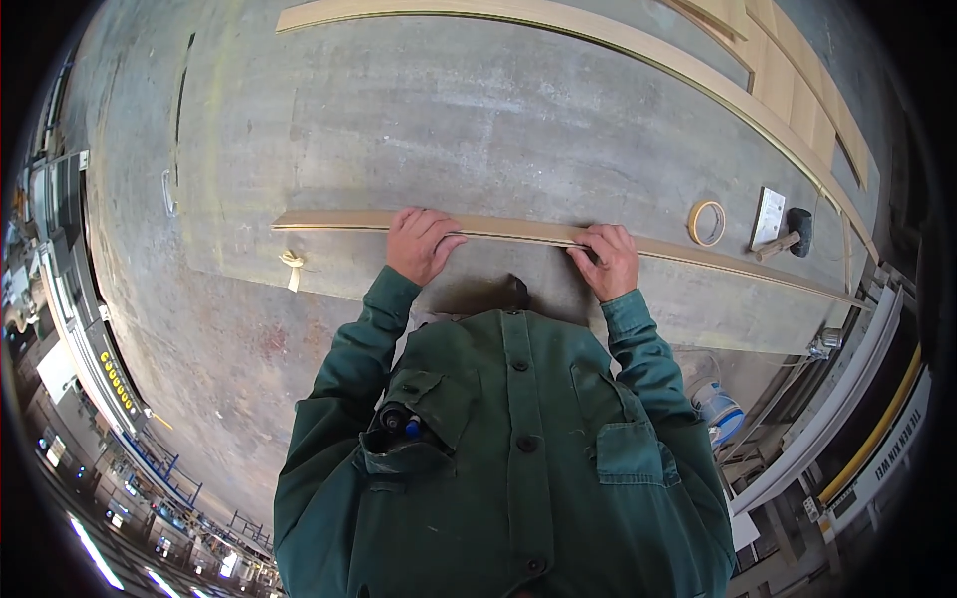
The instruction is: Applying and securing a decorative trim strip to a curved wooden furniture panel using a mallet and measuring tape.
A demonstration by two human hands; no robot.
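Gripping a long wooden strip (513,228) over the grey bench (449,130), with left fingers (429,221) and right fingers (610,239) pinched nearly closed on it, seemingly mid-handling and not yet released, leaving a second strip (558,17) beyond those fingers untouched.

We count two hands, one left hand (420,242) and one right hand (608,261), on one long wooden strip (513,230). Beyond them we see a second long strip (598,31) and some wooden pieces (797,98) that overlap too much for us to number. We also find one tape roll (694,225), one mallet (799,230), one white rectangular piece (768,217), one knotted pale band (292,261), one blue container (726,415) and two chest pockets (630,454).
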